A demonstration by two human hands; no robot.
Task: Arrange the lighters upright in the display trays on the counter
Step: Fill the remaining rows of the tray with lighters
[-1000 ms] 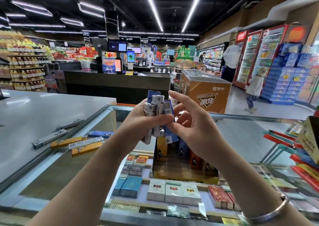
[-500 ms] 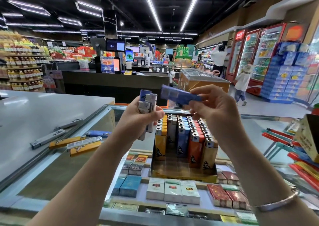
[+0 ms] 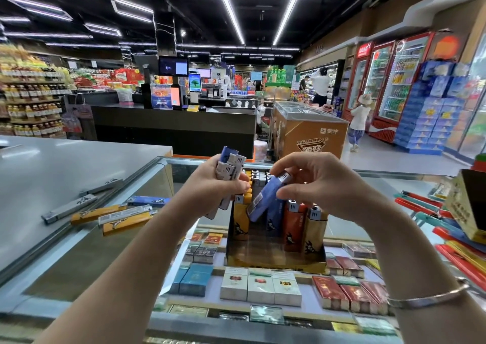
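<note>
Nearest, under the glass counter, cigarette packs lie in rows. On the glass stands the tray, a gold box holding upright lighters: yellow, blue, orange and gold ones in front, more rows behind.

The right hand is above the tray, thumb and fingers pinching a blue lighter near its metal top. That lighter is tilted, its lower end down among the front row, between the yellow one and the standing blue one.

The left hand, just left of the tray and higher, is curled tight round a bundle of lighters, silver heads up.

Further left, loose lighters lie flat on the counter. At the right edge sits another gold box, amid red and teal sticks.

Beyond are a checkout desk, a chest freezer and drink fridges.
</note>
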